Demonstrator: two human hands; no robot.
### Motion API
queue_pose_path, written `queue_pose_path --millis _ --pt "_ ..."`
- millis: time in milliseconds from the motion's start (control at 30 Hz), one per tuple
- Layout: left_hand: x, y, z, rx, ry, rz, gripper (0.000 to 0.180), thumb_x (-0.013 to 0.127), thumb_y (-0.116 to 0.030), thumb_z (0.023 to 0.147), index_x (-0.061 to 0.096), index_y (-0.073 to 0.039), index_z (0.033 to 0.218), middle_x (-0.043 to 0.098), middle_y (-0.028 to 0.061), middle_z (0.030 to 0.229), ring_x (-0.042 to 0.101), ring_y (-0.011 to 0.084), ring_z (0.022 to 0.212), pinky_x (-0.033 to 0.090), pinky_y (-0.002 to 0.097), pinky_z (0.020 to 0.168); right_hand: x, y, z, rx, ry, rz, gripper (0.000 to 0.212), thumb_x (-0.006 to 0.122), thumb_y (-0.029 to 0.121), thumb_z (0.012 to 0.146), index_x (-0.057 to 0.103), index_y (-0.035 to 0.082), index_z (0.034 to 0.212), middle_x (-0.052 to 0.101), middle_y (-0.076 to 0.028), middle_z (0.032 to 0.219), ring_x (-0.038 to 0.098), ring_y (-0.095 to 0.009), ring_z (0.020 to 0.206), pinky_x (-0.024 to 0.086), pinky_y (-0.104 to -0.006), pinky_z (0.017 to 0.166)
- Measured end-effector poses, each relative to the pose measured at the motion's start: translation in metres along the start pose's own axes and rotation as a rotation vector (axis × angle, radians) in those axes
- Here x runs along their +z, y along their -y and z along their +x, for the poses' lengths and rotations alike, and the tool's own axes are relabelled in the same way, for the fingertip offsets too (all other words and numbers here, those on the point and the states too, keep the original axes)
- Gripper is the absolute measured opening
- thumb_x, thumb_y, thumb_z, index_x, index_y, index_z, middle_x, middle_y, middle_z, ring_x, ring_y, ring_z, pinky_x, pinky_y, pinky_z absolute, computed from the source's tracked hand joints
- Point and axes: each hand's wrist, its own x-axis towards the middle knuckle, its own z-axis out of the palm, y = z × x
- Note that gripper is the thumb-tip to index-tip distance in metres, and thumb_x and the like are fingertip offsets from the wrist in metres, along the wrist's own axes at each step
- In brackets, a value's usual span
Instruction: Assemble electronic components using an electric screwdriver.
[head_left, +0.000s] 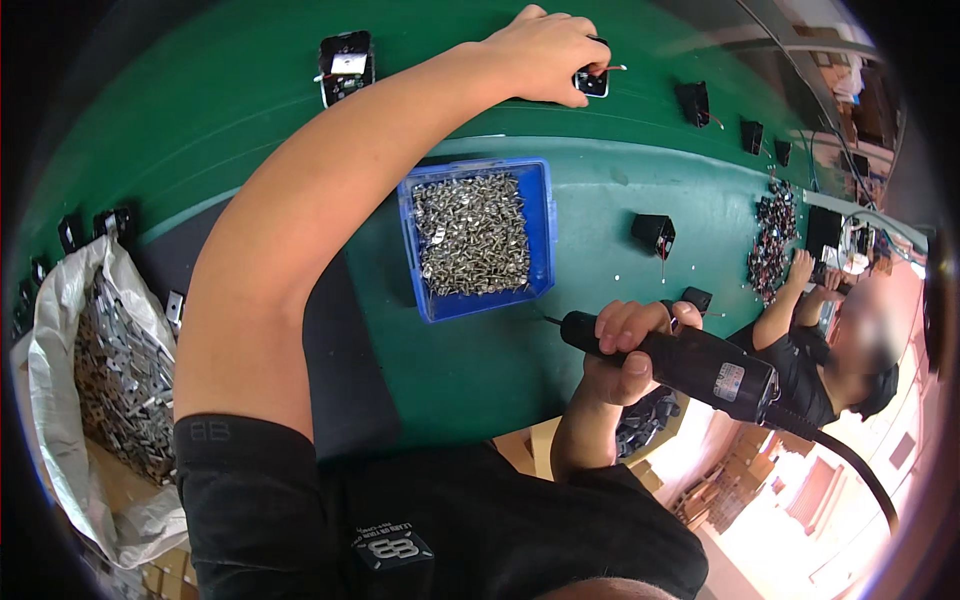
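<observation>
My left hand [548, 55] reaches across to the far strip of the green bench, its fingers closed round a small black device housing [592, 84] with a light rim and a red wire. Much of that housing is hidden under the fingers. In my right hand [630, 350] is a black electric screwdriver [710, 375], its thin bit pointing left and a thick cable trailing from its rear. Between my arms stands a blue bin [541, 220] full of small metal screws [470, 235]; the screwdriver tip is just off its lower right corner.
Another opened housing [346, 70] lies at the far left. Black cup-like housings [654, 233] with wires stand to the right. A white sack [60, 330] of metal plates [125, 390] is at left. A co-worker [830, 350] handles parts near a wired heap [772, 240].
</observation>
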Motion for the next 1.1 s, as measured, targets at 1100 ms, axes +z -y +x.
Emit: queue_pose_path --millis 1100 --pt "0.009 -0.133 -0.356 -0.404 -0.42 -0.185 0.067 0.076 -0.01 0.07 0.055 -0.016 0.133 0.039 0.0225 0.145 0.049 0.0364 0.124 0.041 0.0444 0.096 0.123 -0.018 0.031 -0.213 -0.065 0.043 0.059 0.061 0.011 0.086 0.034 0.004 0.137 0.049 -0.004 0.068 0.05 -0.017 0.058 0.047 -0.036 0.06"
